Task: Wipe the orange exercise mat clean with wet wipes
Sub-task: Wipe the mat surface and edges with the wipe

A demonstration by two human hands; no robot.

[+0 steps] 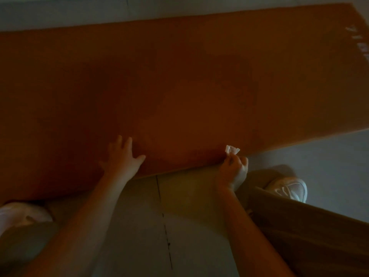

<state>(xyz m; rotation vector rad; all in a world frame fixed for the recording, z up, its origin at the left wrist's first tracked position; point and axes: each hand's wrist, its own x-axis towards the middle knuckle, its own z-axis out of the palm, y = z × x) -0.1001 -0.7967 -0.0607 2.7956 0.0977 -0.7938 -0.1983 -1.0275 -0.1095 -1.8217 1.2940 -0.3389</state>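
Two bare forearms are seen rising from the lower edge of the view, dimly lit. A brown trouser leg (311,236) is noted at lower right, with a pale shoe (289,188) planted on the grey tiled floor (129,226) past it. A second pale shoe (20,214) is seen at lower left, close to the near edge of the mat. A dark tile joint (165,226) is seen running between the forearms.

The orange exercise mat (179,76) is laid flat on the floor and fills most of the upper view, slanting from lower left to upper right. Faint white markings (359,43) are noted at its far right end; they cannot be read.

The left hand (121,156) is laid palm down on the mat just inside the near edge, fingers straight and spread, nothing held. The right hand (234,170) is positioned at the same near edge, well to the right of the left hand, its fingers curled around a bunched white wet wipe (232,149). The wipe is seen protruding beyond the knuckles onto the mat's border. Whether it is pressed firmly against the surface cannot be told.
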